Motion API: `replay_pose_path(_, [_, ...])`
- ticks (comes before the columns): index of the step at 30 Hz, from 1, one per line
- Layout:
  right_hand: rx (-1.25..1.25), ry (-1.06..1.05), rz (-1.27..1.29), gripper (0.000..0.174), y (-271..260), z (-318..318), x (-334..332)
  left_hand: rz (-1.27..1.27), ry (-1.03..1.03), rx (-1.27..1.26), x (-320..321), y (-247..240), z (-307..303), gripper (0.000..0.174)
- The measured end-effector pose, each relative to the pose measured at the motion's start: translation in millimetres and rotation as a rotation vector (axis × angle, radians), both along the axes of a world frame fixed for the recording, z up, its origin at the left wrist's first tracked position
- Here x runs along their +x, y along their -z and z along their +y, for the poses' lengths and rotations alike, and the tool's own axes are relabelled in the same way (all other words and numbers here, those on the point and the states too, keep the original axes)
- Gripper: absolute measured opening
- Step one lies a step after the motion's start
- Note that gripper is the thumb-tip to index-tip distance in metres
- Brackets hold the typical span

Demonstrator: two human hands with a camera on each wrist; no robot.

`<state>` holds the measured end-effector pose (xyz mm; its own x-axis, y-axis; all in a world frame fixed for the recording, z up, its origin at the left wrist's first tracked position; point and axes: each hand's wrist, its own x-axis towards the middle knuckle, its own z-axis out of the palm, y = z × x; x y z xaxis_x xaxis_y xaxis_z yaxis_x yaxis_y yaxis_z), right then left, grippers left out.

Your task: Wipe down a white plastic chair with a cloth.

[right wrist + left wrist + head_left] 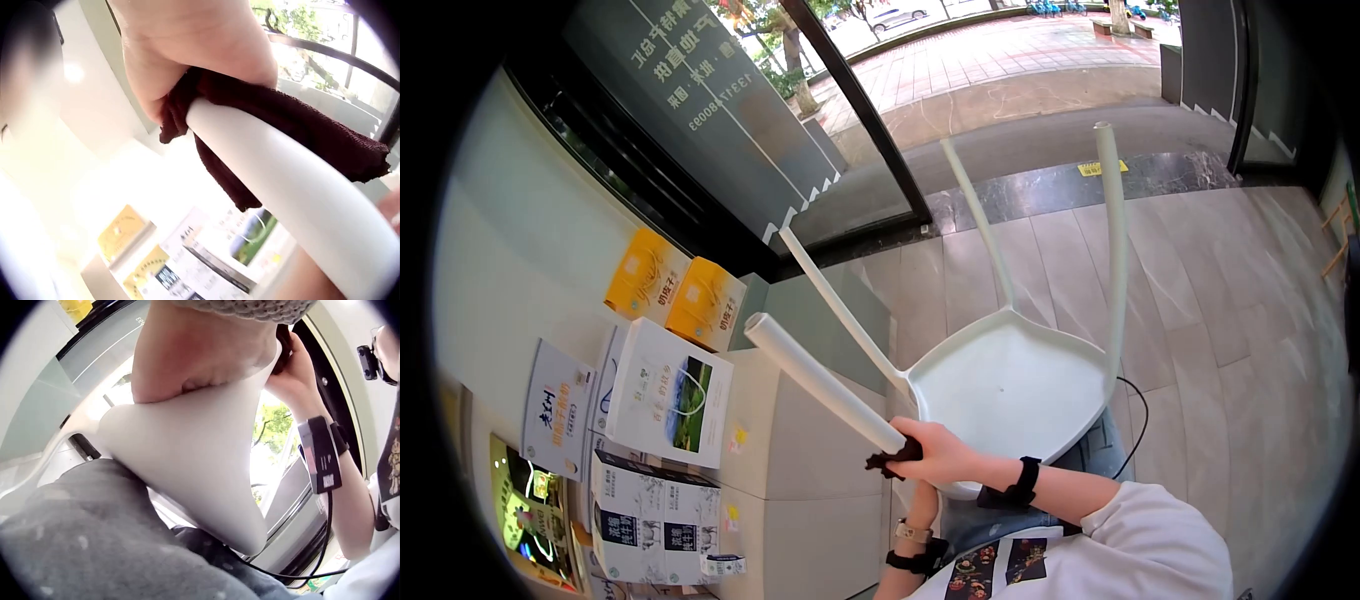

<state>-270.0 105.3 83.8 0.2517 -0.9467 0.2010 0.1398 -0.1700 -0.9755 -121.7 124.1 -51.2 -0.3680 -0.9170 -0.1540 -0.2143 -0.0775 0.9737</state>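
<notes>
A white plastic chair (pixel 1003 390) lies upside down over the person's lap, its legs pointing up and away. The right hand (pixel 945 455) wraps a dark maroon cloth (pixel 294 119) around the near-left chair leg (pixel 825 385), low down near the seat. In the right wrist view the cloth drapes over both sides of the leg, its ragged ends hanging free. Just below, the left hand (pixel 203 359) grips the chair where that leg meets the seat. Its fingers are mostly hidden behind the white plastic; in the head view the right hand partly covers it.
To the left, a display counter (pixel 800 430) carries a white gift bag (pixel 645 390), milk cartons (pixel 655 520) and yellow boxes (pixel 705 305). A glass door (pixel 840 120) opens onto paving ahead. A black cable (pixel 1142 400) loops beside the lap above the tiled floor (pixel 1190 330).
</notes>
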Motion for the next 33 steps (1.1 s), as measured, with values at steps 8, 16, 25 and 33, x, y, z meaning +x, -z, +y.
replay_pose_path(8, [-0.112, 0.057, -0.234, 0.034, -88, 12, -42, -0.308, 0.499, -0.075, -20, 4, 24, 0.046])
replay_pose_path(16, [-0.058, 0.036, -0.112, 0.034, -98, 41, -81, -0.433, 0.316, -0.244, -24, -10, 22, 0.036])
replay_pose_path(25, [0.097, 0.124, -0.257, 0.033, -101, 73, -139, 0.03, -0.784, -0.755, 29, -117, -48, 0.063])
replay_pose_path(33, [0.107, 0.064, -0.283, 0.031, -99, 89, -145, 0.361, -0.506, -0.365, 23, -107, -142, 0.05])
